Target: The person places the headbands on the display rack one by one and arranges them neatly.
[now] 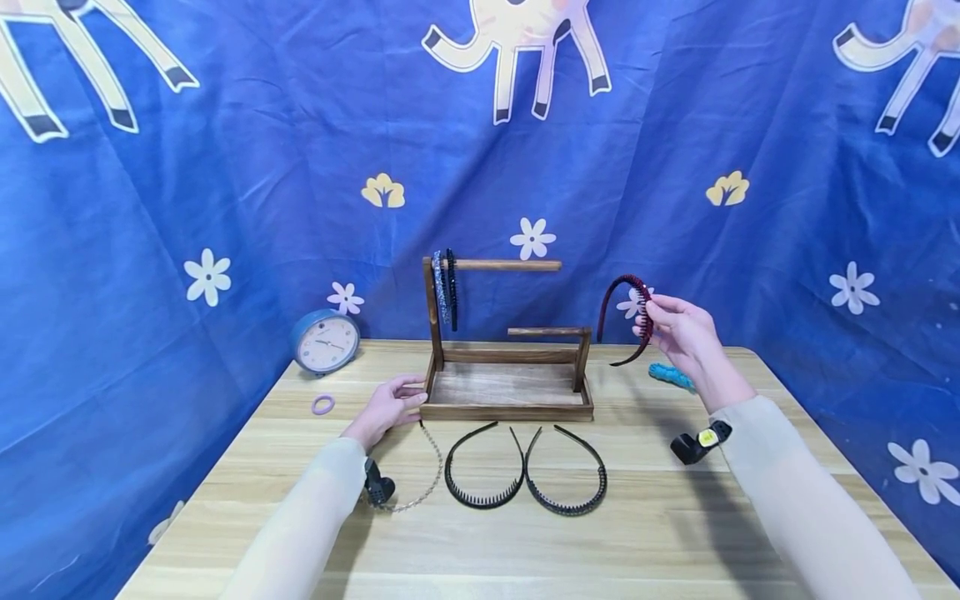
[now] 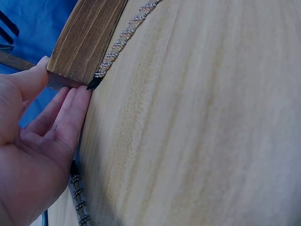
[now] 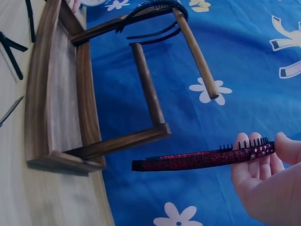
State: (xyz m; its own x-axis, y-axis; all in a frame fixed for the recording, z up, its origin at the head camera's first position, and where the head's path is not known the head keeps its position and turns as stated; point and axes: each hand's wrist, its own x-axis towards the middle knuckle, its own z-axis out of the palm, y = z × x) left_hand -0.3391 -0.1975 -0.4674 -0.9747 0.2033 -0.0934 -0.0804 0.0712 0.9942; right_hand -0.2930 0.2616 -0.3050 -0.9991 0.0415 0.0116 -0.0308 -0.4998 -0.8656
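Observation:
A dark red glittery headband with black comb teeth is held up by my right hand, pinched between thumb and fingers near one side of its arch. Its free end points toward the rack in the right wrist view. My left hand rests against the left front corner of the wooden rack, fingers fairly straight at its end and thumb near the top edge. Below that hand lies a beaded headband, partly hidden by the wrist. On the rack's upper bar hang a blue glittery headband and a black headband.
Two black toothed headbands lie before the rack. At the left are a blue clock and a purple ring. A turquoise item lies beneath my right hand. Behind the table hangs a blue patterned cloth.

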